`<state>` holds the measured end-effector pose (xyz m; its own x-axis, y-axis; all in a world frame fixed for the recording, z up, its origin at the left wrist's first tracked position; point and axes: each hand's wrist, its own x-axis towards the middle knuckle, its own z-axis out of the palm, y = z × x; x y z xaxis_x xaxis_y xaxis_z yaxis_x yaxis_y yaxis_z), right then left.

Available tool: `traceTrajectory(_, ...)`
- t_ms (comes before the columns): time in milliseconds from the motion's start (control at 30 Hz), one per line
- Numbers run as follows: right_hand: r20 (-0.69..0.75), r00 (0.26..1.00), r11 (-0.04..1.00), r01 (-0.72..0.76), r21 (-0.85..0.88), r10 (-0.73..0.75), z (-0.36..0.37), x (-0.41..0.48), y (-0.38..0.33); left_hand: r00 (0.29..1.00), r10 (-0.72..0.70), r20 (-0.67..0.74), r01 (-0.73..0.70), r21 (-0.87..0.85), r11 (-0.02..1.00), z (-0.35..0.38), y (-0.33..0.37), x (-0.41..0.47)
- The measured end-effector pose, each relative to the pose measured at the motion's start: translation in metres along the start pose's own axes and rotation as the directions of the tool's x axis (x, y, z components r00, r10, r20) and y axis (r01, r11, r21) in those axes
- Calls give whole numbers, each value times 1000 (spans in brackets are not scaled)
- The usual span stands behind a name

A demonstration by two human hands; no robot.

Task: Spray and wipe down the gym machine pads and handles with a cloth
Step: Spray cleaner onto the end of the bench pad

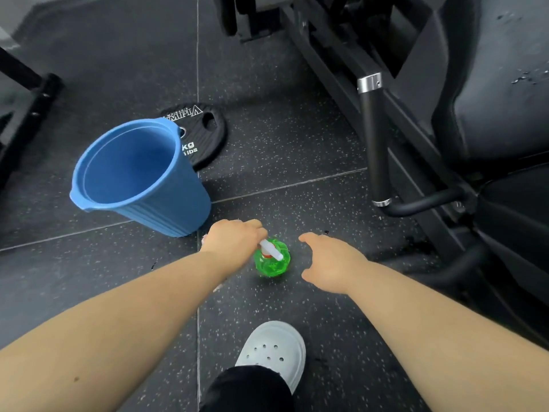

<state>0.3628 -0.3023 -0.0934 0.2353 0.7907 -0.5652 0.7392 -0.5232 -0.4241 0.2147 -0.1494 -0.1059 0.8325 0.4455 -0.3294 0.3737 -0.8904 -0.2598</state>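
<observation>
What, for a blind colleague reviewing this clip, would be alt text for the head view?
The left hand grips the top of a green spray bottle standing on the speckled floor, the open right hand reaching beside it. A blue bucket stands left; a black machine handle and pad are right.

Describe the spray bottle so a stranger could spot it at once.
Find the blue bucket on the dark floor. Right of it, between left hand and right hand, stands a small bottle. It alone is bright green, with a white spray head.
</observation>
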Motion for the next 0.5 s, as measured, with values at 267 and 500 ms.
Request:
traceTrajectory(267,-32,998,989,50,-136,-55,-19,-62,23,926,367,-89,-378,-237,895,-93,13,-14)
traceTrajectory(500,-404,915,942,129,309,7,-55,-145,6,848,436,-302,-527,-398,751,-202,57,-51)
